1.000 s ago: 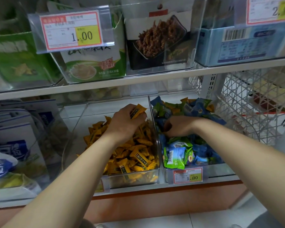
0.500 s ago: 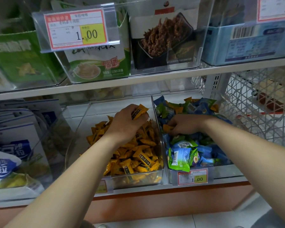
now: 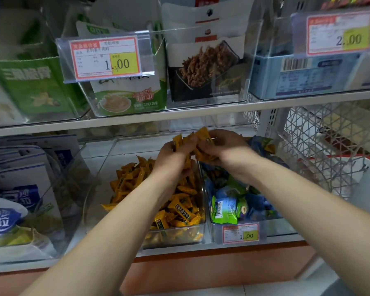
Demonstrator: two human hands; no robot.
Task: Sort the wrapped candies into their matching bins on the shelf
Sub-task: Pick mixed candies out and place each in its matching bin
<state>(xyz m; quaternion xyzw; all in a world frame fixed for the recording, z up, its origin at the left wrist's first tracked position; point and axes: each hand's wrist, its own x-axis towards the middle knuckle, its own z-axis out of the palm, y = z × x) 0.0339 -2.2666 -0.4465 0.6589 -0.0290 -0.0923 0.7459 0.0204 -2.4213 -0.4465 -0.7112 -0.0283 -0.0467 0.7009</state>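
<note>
On the lower shelf, a clear bin (image 3: 175, 236) held a heap of yellow wrapped candies (image 3: 179, 208). Above its back right corner the left hand (image 3: 172, 155) and right hand (image 3: 226, 146) met, the fingers of both curled around a handful of yellow candies (image 3: 204, 135). Just beside it, the right-hand bin (image 3: 276, 227) held blue and green candies (image 3: 229, 208) behind a price label (image 3: 240, 233). A white wire basket (image 3: 320, 146) stood further right.

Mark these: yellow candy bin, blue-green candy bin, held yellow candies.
yellow candy bin (image 3: 179, 235): head view, clear front wall.
blue-green candy bin (image 3: 279, 228): head view, front wall, right part.
held yellow candies (image 3: 203, 133): head view, topmost wrapper.
</note>
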